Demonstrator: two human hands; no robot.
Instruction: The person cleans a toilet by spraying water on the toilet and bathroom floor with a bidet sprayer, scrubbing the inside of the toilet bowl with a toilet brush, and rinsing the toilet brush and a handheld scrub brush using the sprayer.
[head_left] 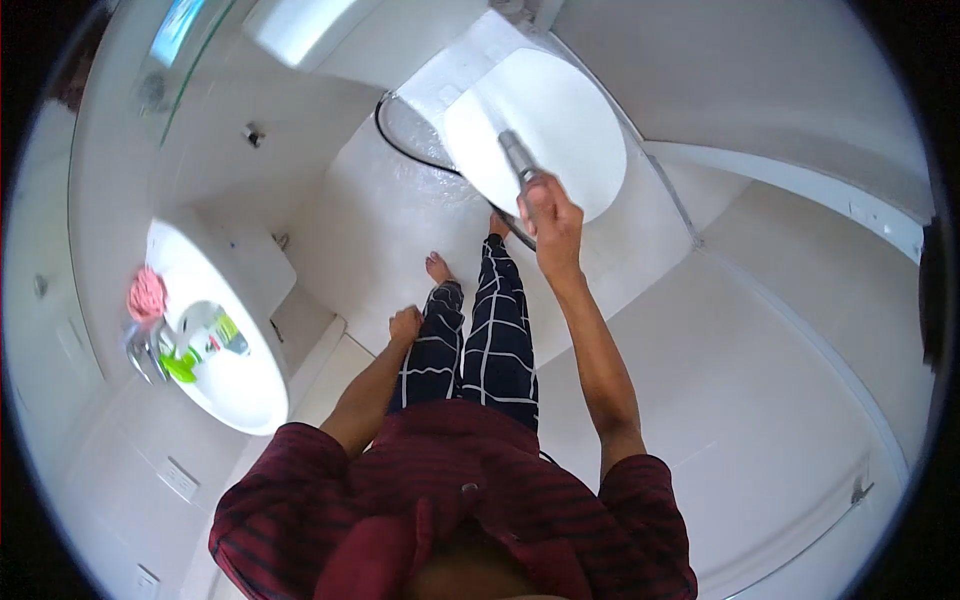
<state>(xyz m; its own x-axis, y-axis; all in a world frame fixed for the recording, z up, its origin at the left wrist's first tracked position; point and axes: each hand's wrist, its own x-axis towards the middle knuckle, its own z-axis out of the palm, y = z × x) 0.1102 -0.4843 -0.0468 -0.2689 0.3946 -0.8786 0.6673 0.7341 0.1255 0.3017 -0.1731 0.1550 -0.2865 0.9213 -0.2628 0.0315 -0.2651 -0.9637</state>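
Observation:
My right hand [550, 215] is wrapped round a silver spray nozzle [516, 155], which points away from me over the closed white toilet lid [560, 120]. From the nozzle a dark hose [410, 155] loops down across the wet floor to the left of the toilet. Water shows on the floor beside the bowl. My left hand [405, 325] is at my left leg, by the checked trousers [495, 340], its fingers curled; what it holds, if anything, is hidden.
At the left, a white sink [255, 390] holds a green-topped spray bottle [210, 350], with a pink cloth [147, 295] and a tap [145, 355] at its rim. A glass partition rail [800, 320] runs along the right. My bare feet are on the floor.

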